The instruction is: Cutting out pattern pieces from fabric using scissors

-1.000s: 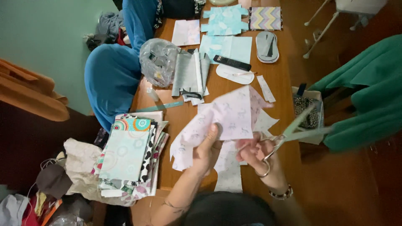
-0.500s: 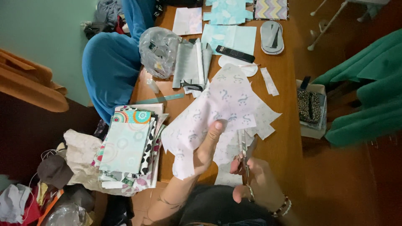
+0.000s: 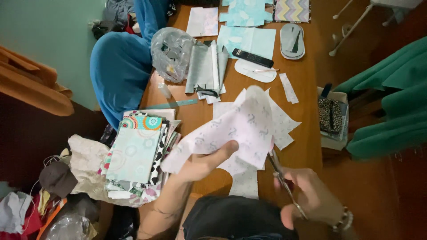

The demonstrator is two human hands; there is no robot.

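left hand (image 3: pixel 202 162): fingers pinching the pale pink printed fabric piece (image 3: pixel 235 126)
right hand (image 3: pixel 311 198): fingers curled through the silver scissors (image 3: pixel 280 175), blades at the fabric's edge

Fabric stack (image 3: pixel 135 155), remote (image 3: pixel 252 58), plastic bag (image 3: pixel 171 53).

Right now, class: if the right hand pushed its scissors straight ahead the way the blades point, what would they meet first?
The right hand aims the scissors up-left into the pale printed fabric held by the left hand; the tips look already at its edge.
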